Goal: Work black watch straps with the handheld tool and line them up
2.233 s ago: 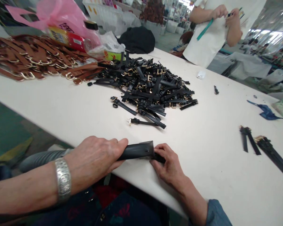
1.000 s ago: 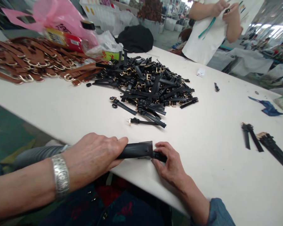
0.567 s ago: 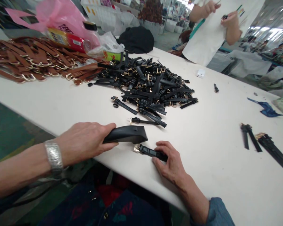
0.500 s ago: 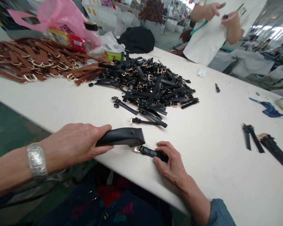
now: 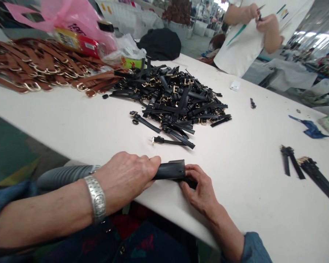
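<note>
My left hand is wrapped round a black nozzle-like tool. A grey ribbed hose shows behind that wrist, seemingly part of the same tool. The tool's wide end lies over a black buckle strap near the table's front edge, hiding most of it, its buckle included. My right hand pinches the strap's right end between thumb and fingers, right beside the tool's end. Beyond my hands, a loose black strap with a gold buckle lies in front of a heap of similar black straps.
Brown buckled straps are piled at the left, by a pink bag. More black straps and a blue scrap lie to the right. Across the white table stands a person in white, both hands raised.
My left hand has moved right with the tool, whose end now covers the strap's buckle. The ribbed hose has come into view. My right hand stays nearly in place.
</note>
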### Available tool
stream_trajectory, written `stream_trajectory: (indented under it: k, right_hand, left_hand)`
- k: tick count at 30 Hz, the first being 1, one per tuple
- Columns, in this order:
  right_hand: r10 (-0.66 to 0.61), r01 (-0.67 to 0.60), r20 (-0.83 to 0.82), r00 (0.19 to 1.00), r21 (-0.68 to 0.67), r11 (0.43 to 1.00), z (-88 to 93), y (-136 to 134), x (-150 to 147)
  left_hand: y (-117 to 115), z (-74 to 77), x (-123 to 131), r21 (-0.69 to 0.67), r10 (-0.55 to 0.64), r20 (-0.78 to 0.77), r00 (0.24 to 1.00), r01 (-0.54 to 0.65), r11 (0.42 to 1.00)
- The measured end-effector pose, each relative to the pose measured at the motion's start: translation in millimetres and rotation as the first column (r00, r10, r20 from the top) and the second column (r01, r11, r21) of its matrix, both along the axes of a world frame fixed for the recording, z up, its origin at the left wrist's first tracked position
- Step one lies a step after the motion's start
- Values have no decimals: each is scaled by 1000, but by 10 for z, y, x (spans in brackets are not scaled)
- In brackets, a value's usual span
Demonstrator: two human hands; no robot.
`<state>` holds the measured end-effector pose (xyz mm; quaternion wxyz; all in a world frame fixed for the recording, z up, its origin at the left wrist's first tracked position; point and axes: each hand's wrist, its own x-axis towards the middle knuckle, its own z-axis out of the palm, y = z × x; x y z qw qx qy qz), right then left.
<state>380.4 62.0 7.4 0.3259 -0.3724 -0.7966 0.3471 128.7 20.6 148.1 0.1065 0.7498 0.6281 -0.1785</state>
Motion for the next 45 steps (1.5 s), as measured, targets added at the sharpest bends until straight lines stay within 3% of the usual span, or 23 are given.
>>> stream_trajectory:
  k: [4,9,12,15,18,26,31,34,39,45]
  right_hand:
    - [-33,32,21,999,22,999,-14,16,0]
    - [4,-5,39,999,31,1000,-16,10,-1]
    - [13,-14,39,999,25,1000,-19,10,7]
    - [13,-13,9,1000,43,999,-32,26,21]
    - [35,-34,-6,999,61,998,-45,50,31]
    - [-26,20,39,999,138,990,-94,10,-40]
    - [-23,-38,151,988,388,921,-28,-98,-74]
    - [33,-102,163,986,431,896,48,-142,-61]
    - [127,-148,84,988,327,933,105,-177,-47]
    - [103,-108,32,994,225,968,51,-190,-55]
  left_hand:
    - [-45,-70,-140,10,11,57,998,-11,1000]
    - [-318,-275,-470,113,35,132,991,-50,992]
    - [-358,-249,-340,102,22,80,997,-31,994]
    - [-265,-169,-107,31,2,25,1000,-3,1000]
    - [-157,-166,-69,31,12,56,998,-14,999]
    - [-205,-252,-742,96,198,76,977,-205,974]
    - [-336,-237,-991,53,220,178,959,-232,971]
    - [-466,-283,-995,32,222,231,947,-235,971]
    - [-691,-414,-875,33,204,217,955,-216,976]
    - [-584,-456,-672,-37,187,227,956,-183,982]
